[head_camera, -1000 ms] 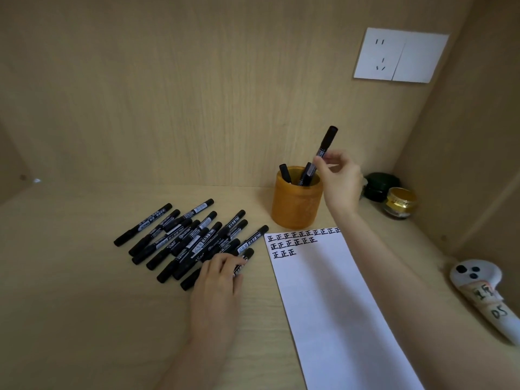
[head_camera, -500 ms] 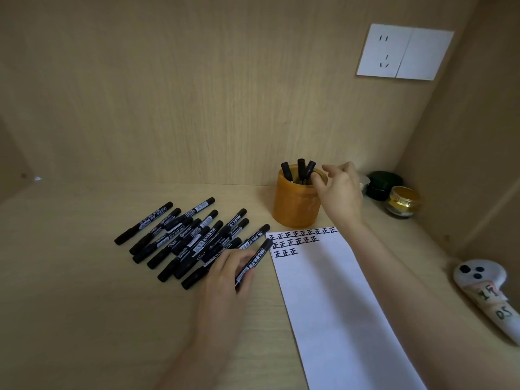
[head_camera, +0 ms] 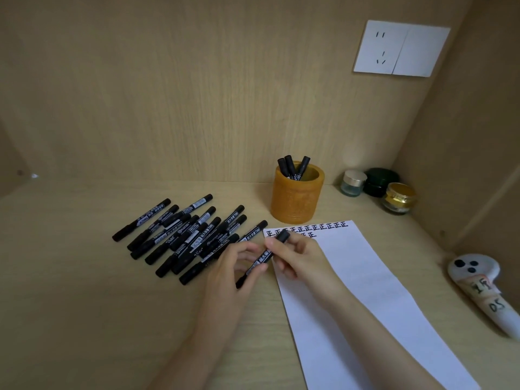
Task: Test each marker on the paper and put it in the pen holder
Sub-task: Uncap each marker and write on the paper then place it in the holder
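Note:
A black marker (head_camera: 266,256) is held between both hands just left of the white paper (head_camera: 365,291). My left hand (head_camera: 233,268) grips its lower barrel. My right hand (head_camera: 298,257) pinches its upper end, near the cap. Rows of black marks run along the paper's top edge. Behind the paper stands the orange pen holder (head_camera: 295,202) with three markers (head_camera: 292,167) sticking out of it. A pile of several black markers (head_camera: 183,232) lies on the shelf to the left of my hands.
Three small jars (head_camera: 378,187) stand in the back right corner. A white controller-like object (head_camera: 484,288) lies at the right edge. A white wall socket (head_camera: 399,49) is on the back panel. Wooden walls close the shelf at back and right.
My right hand dropped its marker into the holder and came back down to the paper's top. My left hand lifted a marker from the pile, and both hands now hold it.

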A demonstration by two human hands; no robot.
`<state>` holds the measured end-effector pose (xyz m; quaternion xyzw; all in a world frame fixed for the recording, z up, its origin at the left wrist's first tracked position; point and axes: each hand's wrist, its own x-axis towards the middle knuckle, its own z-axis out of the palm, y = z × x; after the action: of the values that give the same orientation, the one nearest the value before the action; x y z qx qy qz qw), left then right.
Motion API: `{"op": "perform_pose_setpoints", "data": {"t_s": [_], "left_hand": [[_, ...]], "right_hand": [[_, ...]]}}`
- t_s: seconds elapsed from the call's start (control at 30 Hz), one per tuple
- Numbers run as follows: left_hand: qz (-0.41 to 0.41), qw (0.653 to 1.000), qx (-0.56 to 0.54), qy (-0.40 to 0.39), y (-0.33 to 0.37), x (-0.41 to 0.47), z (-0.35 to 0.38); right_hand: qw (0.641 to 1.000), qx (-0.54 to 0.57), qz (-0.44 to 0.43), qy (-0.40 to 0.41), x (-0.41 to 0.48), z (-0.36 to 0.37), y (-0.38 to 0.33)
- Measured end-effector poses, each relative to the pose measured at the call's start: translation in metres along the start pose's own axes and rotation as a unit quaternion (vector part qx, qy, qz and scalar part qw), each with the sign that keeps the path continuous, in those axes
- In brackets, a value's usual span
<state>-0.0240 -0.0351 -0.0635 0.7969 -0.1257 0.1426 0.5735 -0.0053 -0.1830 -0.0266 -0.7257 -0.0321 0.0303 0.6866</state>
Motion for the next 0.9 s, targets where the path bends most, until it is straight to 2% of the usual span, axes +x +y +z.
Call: {"op": "perform_pose_setpoints", "data": {"t_s": [0.17, 0.33, 0.63, 0.9], "left_hand": [[-0.044, 0.998, 0.017, -0.039, -0.0048, 0.0009, 0.0004], [0.003, 0.996, 0.054, -0.069, -0.0034, -0.0016, 0.0024], [0.008, 0.990, 0.117, -0.083, 0.0002, -0.0020, -0.0021], [0.004, 0.993, 0.071, -0.090, -0.0024, -0.0010, -0.0029]], "right_hand": [[0.998, 0.032, -0.028, 0.038, -0.0009, -0.0012, 0.0019], [0.998, 0.020, -0.049, 0.028, -0.0053, -0.0002, 0.0025], [0.997, 0.002, -0.075, 0.004, -0.0051, 0.0019, 0.0025], [0.996, 0.022, -0.090, -0.019, -0.0061, -0.0014, 0.0022]]}}
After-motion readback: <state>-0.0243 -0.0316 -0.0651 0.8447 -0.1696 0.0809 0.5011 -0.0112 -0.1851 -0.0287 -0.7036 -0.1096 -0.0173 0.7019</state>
